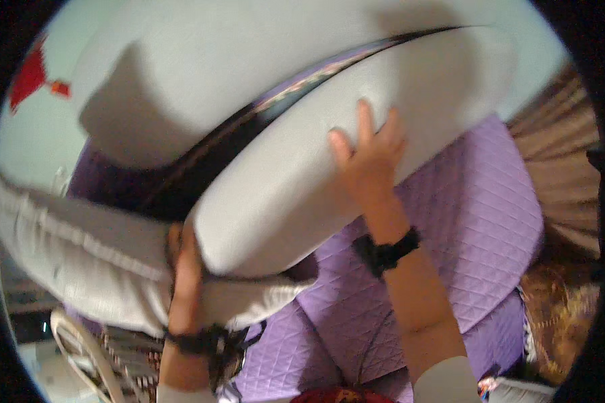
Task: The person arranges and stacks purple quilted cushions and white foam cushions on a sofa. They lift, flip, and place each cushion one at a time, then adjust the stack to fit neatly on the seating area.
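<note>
A large pale cushion (282,191) stands on edge over a purple quilted sofa cover (433,226). My right hand (375,153) lies on its face with fingers spread. Low on the left, my left hand (184,252) is at the cushion's lower end, where a loose pale cloth (106,287) with a gathered seam hangs; its fingers are partly hidden, so whether they grip the cloth or the cushion cannot be told. Behind the cushion, across a dark gap, rises another broad pale padded piece (206,65). Both wrists wear black bands.
Brown pleated curtain (559,166) hangs at the right, above a brown patterned cloth (559,322). A pale curved chair frame (80,347) stands at the lower left. A red decoration (30,78) is on the pale wall at the upper left.
</note>
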Available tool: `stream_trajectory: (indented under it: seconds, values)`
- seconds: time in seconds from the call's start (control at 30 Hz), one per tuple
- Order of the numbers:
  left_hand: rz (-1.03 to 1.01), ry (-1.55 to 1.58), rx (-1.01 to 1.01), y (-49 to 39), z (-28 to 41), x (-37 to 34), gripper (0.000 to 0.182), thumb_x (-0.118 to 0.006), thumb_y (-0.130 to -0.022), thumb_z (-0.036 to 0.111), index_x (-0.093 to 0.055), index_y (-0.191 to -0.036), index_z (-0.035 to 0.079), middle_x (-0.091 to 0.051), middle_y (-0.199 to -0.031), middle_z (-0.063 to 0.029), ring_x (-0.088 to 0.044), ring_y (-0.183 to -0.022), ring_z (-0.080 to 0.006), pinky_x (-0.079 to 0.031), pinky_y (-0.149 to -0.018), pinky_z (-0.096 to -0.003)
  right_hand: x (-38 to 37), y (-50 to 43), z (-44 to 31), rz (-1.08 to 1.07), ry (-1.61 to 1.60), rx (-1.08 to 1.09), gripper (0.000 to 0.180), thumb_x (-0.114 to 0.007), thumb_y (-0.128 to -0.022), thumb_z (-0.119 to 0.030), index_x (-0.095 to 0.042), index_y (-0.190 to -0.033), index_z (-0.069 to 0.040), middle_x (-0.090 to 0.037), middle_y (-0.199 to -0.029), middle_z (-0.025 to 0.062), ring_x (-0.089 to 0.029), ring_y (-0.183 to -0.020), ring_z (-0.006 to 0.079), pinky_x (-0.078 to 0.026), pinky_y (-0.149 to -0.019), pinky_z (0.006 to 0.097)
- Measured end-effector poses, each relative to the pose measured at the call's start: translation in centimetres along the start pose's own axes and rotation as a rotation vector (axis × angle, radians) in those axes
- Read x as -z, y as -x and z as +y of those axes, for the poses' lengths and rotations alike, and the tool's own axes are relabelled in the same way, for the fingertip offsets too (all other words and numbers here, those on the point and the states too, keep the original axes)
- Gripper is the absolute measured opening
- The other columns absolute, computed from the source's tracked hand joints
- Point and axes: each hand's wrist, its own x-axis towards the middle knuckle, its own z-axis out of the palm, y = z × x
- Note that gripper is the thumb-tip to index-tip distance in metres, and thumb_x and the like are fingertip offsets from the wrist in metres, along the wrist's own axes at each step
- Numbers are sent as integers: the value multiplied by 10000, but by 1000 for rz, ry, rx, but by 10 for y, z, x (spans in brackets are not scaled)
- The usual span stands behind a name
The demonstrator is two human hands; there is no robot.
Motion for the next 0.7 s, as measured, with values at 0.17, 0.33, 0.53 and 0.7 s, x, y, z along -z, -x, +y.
stream_trajectory:
  seconds: [0.17, 0.33, 0.53, 0.7]
  values:
    - [113, -244, -194, -15, 5, -10, 410, -368, -922, 279, -408, -1212, -9, -486, -1157, -255, -444, -1097, -400, -308, -974, -391, -12, -13, -14, 40, 104, 2, 588, -600, -754, -436, -464, -1239, -134, -326, -1273, 317, -332, -1170, 480, -283, -877, 654]
    - [-1, -95, -205, 14, 20, -4, 585, -458, -903, 290, -238, -1352, -13, -329, -1342, -267, -331, -1250, -364, -245, -1046, -366, -6, -3, -31, -77, -20, 315, 556, -591, -731, -422, -500, -1198, -133, -412, -1275, 203, -367, -1192, 391, -233, -927, 638]
    - [-71, -520, -392, -2, 23, -47, 954, -725, -707, 259, -110, -1400, 28, -169, -1353, -387, -187, -1287, -479, -193, -1070, -449, -72, -23, -48, 28, -220, 433, 396, -576, -720, -262, -557, -1070, -79, -495, -1179, 127, -423, -1142, 292, -202, -997, 499]
    - [6, -519, -299, -25, 5, -75, 1014, -755, -639, 168, -101, -1398, 13, -163, -1380, -348, -160, -1309, -443, -156, -1090, -423, -93, -30, -43, 46, -263, 475, 404, -601, -701, -238, -554, -1059, -58, -489, -1152, 122, -412, -1150, 289, -231, -971, 519]
